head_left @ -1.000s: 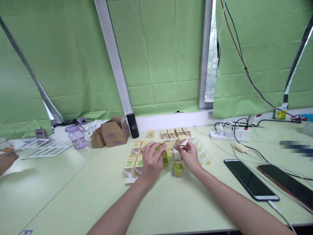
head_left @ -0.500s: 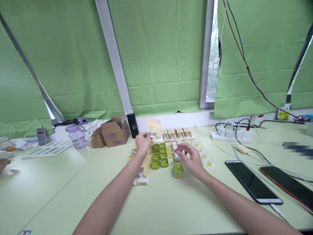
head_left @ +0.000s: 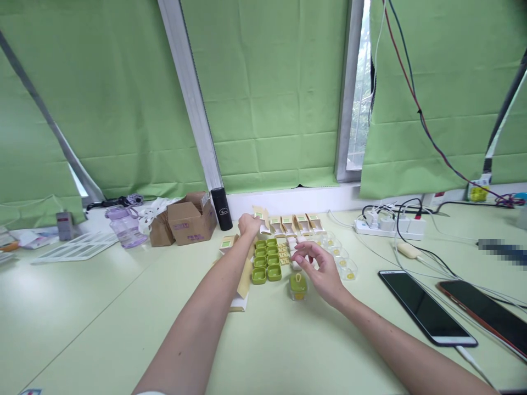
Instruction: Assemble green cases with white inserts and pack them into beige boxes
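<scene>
My left hand (head_left: 249, 226) is closed on a small cardboard box (head_left: 263, 220) with raised flaps, at the left end of a row of similar open boxes (head_left: 302, 224). My right hand (head_left: 323, 271) hovers with loosely curved, parted fingers and nothing visible in it. Below its fingertips sits a small clear container with a green lid (head_left: 298, 286) and yellow inside. Green square lids (head_left: 259, 275) stand in two columns between my arms. Beside them are small yellow pieces (head_left: 284, 255) and white pieces (head_left: 292, 247), the latter partly hidden by my right hand.
Clear cups (head_left: 349, 271) with yellow contents stand right of my right hand. More flat boxes (head_left: 239, 302) lie partly under my left forearm. Further off are a brown carton (head_left: 191, 222), a black bottle (head_left: 222, 209), a purple jug (head_left: 127, 227), a power strip (head_left: 389, 227) and two phones (head_left: 426, 307).
My left hand has moved away from me, lowering the box toward the left end of the box row. The right hand has stayed nearly in place. The view has shifted slightly.
</scene>
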Motion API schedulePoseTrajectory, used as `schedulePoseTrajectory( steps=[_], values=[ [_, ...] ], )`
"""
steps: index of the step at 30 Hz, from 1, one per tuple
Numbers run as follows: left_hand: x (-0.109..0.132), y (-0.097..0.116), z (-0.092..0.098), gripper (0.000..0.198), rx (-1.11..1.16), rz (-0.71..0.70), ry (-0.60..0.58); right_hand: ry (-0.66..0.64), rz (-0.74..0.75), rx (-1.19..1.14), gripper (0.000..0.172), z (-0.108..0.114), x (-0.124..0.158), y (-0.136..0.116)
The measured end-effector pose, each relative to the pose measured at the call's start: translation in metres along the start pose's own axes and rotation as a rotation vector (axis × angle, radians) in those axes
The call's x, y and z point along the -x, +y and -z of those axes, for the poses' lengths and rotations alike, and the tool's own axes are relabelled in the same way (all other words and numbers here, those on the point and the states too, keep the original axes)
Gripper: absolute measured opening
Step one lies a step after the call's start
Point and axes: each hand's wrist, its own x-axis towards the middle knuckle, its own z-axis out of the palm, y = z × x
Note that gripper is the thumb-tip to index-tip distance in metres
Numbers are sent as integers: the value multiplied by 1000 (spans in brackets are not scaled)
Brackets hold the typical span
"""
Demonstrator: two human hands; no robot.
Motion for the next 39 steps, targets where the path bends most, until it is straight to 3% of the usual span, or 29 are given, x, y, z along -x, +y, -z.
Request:
schedulePoseTrajectory(
  steps=[9, 19, 25, 28, 30, 33, 39],
  values=[
    [-4, 0, -15, 36, -139, 44, -74, -26, 17, 2, 26, 0, -1, -2],
    [-2, 2, -25, 42, -136, 80, -93, -45, 37, 20, 23, 0, 0, -3],
    [2, 11, -10, 43, -143, 53, -106, -23, 42, 26, 23, 2, -2, 0],
    [9, 19, 4, 32, -138, -19, -108, 19, 25, 26, 23, 5, -4, 2],
    [20, 25, 15, 21, -117, -99, -97, 44, 11, 24, 24, 8, -6, 4],
    [50, 29, 31, 24, -79, -237, -95, 74, -9, 21, 26, 10, -9, 7],
    [141, 15, 57, 24, -65, -470, -206, 86, -69, 19, 25, 9, -11, 19]
  ],
)
